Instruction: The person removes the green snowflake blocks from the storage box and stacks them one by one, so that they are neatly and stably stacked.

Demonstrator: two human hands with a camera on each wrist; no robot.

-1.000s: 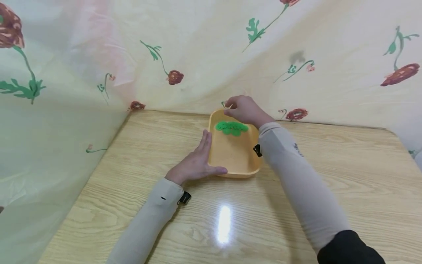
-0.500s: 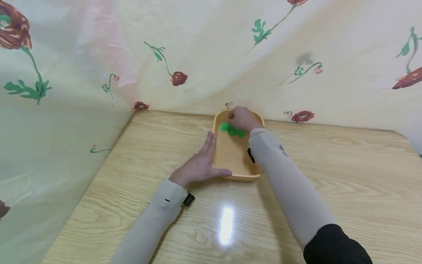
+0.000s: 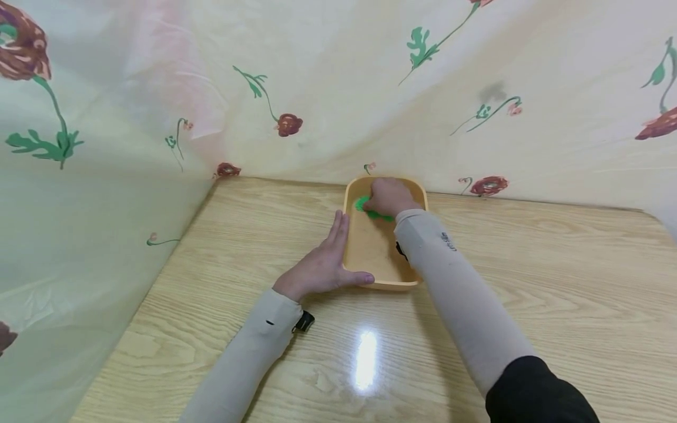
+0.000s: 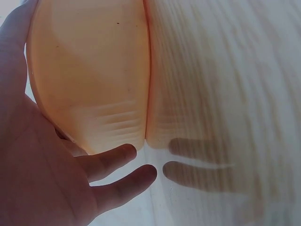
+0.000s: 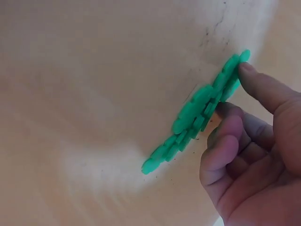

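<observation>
Green linked pieces (image 5: pixel 195 109) sit in the far end of an orange tray (image 3: pixel 388 285) near mid-frame, one end pinched by the right hand (image 3: pixel 391 197), apparently for control; the left hand (image 3: pixel 319 264), fingers extended, braces the tray's left side, likely steadying it on the counter (image 3: pixel 254 235).

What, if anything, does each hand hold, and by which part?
The right hand pinches the green pieces near one end. The left hand holds nothing, just touches the tray.
</observation>
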